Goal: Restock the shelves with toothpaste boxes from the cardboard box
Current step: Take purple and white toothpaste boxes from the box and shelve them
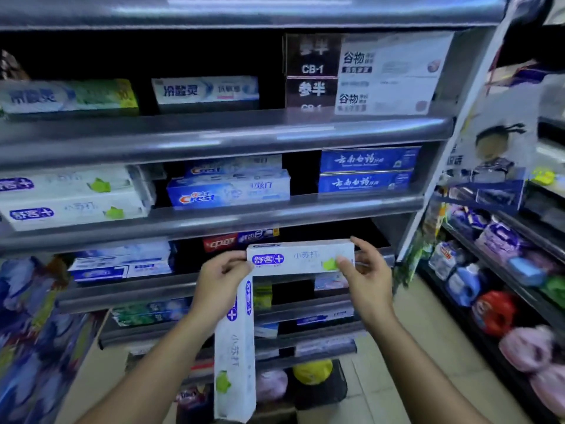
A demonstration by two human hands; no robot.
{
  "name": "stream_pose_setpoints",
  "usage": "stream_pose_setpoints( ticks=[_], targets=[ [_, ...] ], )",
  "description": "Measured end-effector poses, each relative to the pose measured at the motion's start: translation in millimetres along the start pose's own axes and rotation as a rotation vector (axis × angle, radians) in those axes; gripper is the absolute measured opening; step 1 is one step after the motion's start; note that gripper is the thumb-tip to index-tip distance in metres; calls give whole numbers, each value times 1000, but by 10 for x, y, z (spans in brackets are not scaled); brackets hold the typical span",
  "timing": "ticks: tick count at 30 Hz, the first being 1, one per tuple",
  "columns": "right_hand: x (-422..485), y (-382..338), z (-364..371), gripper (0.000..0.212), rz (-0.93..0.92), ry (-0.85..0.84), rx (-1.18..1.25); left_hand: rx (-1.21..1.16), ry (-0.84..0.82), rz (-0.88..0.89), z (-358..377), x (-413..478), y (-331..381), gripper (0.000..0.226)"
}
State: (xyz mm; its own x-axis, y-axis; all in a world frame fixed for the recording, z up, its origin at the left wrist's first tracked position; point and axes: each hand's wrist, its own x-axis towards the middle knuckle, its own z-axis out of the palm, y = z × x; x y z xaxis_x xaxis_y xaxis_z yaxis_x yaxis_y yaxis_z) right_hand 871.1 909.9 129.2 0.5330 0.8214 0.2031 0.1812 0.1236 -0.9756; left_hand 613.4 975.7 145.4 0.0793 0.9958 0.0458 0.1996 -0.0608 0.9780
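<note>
Dangling at lower centre, one white toothpaste box (234, 347) hangs from the left hand (218, 280), which also steadies a second box (301, 258) at mid-frame, pinched by the right hand (367, 273). Split between two, the left grip may drop the dangling one.

Dim, blurred, warped wide-angle edges.

Grey metal shelves (232, 130) ahead, beige tile floor (443, 332), 2nd rack (519, 296) rt.

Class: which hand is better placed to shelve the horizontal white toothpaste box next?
Probably the right hand: it pinches only the horizontal box, while the left hand also holds the upright box.
</note>
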Motion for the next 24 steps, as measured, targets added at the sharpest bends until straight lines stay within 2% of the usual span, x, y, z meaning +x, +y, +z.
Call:
stream_pose_setpoints(
  ticks=[9,16,19,24],
  targets=[
    [911,315,-563,37,9,14,-140,35,-4,-50,985,412,85,33],
    [1235,518,-605,36,17,3,-220,51,21,-127,1278,565,45,35],
    [1237,658,-661,34,21,-30,-333,132,-11,-178,1365,525,8,37],
    [1233,771,-703,30,16,-53,-418,146,-28,-187,1391,457,-26,29]
  ],
)
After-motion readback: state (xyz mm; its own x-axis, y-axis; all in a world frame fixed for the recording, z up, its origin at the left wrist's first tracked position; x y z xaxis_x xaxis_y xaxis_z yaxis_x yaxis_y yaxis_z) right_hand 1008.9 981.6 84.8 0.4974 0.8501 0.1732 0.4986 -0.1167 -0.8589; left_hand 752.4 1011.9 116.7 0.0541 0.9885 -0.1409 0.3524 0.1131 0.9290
